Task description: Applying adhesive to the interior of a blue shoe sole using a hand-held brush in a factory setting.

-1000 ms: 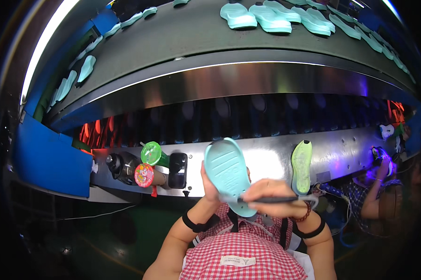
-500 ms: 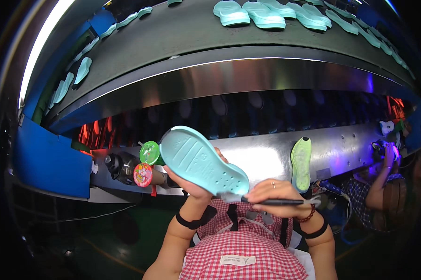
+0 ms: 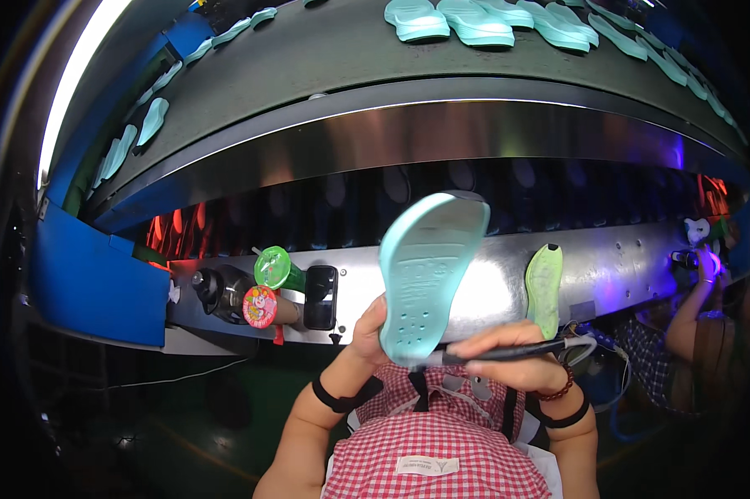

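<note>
A pale turquoise shoe sole (image 3: 433, 274) stands nearly upright in front of me, with grooves and small round holes on the face toward me. My left hand (image 3: 370, 331) grips its lower left edge, fingers partly hidden behind it. In my right hand (image 3: 516, 353) is a slim black-handled brush (image 3: 504, 353), lying almost level, with a pale tube at its rear end. The brush's blurred tip meets the sole's bottom rim. To the right, on the metal ledge (image 3: 595, 270), lies a yellow-green sole (image 3: 544, 287).
A dark conveyor belt (image 3: 308, 58) carries several turquoise soles (image 3: 477, 23). On the ledge's left stand a dark bottle (image 3: 217, 291), a green-lidded cup (image 3: 275, 268), a red-lidded cup (image 3: 261, 307) and a phone (image 3: 320, 298). A co-worker's arm (image 3: 698, 299) shows at right.
The turquoise sole has swung from a leftward slant to nearly upright, uncovering the phone. My left hand has shifted right and lower on the sole; the brush stays at its bottom edge.
</note>
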### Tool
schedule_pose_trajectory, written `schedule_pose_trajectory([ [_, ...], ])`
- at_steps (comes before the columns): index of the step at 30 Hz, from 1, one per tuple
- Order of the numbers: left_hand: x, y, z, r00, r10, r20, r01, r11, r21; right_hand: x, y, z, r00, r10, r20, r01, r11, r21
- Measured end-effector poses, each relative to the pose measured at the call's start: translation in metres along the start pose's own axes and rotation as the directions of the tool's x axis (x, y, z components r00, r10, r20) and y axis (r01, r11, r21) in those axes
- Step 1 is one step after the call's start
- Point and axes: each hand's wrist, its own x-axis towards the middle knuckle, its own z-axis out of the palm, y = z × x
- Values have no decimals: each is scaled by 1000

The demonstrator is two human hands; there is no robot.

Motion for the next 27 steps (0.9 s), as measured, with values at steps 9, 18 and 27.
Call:
schedule_pose_trajectory([
  [9,15,33,19,890,-456,-3,456,890,-17,8,-21,-17,922,-338,188,361,927,-104],
  [18,8,53,26,812,-572,-116,581,771,262,4,-28,-34,907,-181,379,308,901,-307],
  [27,-14,73,19,926,-371,-76,368,835,408,-7,-18,-32,945,-257,201,319,859,-401],
])
